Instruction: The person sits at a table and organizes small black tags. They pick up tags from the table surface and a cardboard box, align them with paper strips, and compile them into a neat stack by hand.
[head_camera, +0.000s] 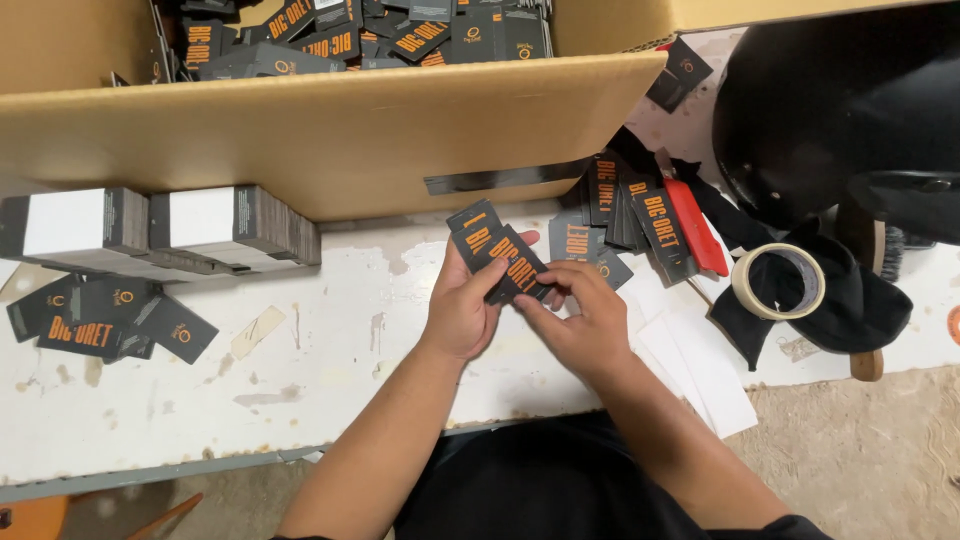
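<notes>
White table (300, 370), paint chipped and stained, metal front edge. Beige textured floor (880, 450) lower right. Large cardboard box (330, 140) sits along the table's back. Even, flat light.

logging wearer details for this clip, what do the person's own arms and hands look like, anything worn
Both forearms are bare up to past the elbows. The left hand and right hand wear no gloves, and no rings, watch or bracelet show. Near the bottom edge, dark black clothing covers the body; sleeves cannot be made out.
</notes>
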